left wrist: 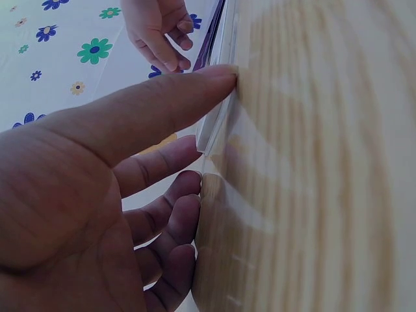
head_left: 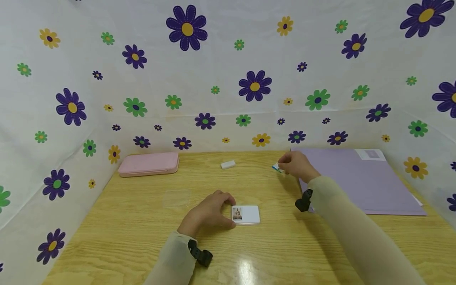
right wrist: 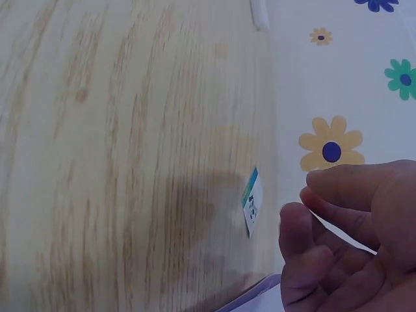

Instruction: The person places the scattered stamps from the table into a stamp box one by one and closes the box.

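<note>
A flat, white, card-sized case (head_left: 251,214) with a small brownish picture at its left end lies on the wooden table. My left hand (head_left: 208,211) holds it across its left end, thumb on the near edge and a fingertip at the far edge. From the left wrist, the case's thin edge (left wrist: 211,130) shows beside the thumb. Further back, my right hand (head_left: 297,164) hovers by a small white paper piece (right wrist: 252,205) with a blue-green edge. In the right wrist view its fingers (right wrist: 341,188) are loosely bent, with nothing seen between them.
A pink case (head_left: 149,164) stands at the back left, a white eraser-like block (head_left: 228,164) at the back middle. Left of my left hand lies a clear plastic sheet (head_left: 176,198). A large purple folder (head_left: 356,182) covers the right side. Flower-printed cloth (head_left: 221,59) walls the table.
</note>
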The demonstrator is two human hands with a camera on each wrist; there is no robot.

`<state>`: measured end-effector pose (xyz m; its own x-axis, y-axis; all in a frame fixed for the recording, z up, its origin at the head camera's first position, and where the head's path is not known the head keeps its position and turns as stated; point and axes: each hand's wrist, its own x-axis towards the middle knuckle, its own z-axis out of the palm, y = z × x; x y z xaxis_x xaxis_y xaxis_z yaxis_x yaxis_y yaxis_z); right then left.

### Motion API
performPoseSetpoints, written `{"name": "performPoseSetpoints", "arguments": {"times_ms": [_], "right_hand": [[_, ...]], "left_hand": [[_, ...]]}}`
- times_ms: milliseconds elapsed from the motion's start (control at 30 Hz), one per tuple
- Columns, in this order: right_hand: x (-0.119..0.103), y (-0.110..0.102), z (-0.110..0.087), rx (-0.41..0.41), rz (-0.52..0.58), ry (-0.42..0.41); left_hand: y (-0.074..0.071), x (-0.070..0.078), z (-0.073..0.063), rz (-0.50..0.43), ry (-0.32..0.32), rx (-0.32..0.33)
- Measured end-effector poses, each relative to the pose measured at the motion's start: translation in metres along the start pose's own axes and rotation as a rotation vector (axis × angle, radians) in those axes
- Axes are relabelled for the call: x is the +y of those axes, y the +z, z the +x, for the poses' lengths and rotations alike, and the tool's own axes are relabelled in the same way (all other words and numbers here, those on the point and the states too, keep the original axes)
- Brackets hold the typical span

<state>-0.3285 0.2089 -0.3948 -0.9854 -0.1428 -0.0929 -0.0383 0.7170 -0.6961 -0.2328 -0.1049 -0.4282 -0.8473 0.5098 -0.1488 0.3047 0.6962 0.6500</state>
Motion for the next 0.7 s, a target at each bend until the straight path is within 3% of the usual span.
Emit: {"name": "performPoseSetpoints", "arguments": {"times_ms": [400, 700], "right_hand": [[0.012, 0.010, 0.016, 0.028, -0.058, 0.035], [0.016, 0.016, 0.017, 0.090, -0.107, 0.062]], "left_hand": [[-0.001, 0.003, -0.003, -0.005, -0.022, 0.004], [-0.001, 0.002, -0.003, -0.021, -0.032, 0.005]]}}
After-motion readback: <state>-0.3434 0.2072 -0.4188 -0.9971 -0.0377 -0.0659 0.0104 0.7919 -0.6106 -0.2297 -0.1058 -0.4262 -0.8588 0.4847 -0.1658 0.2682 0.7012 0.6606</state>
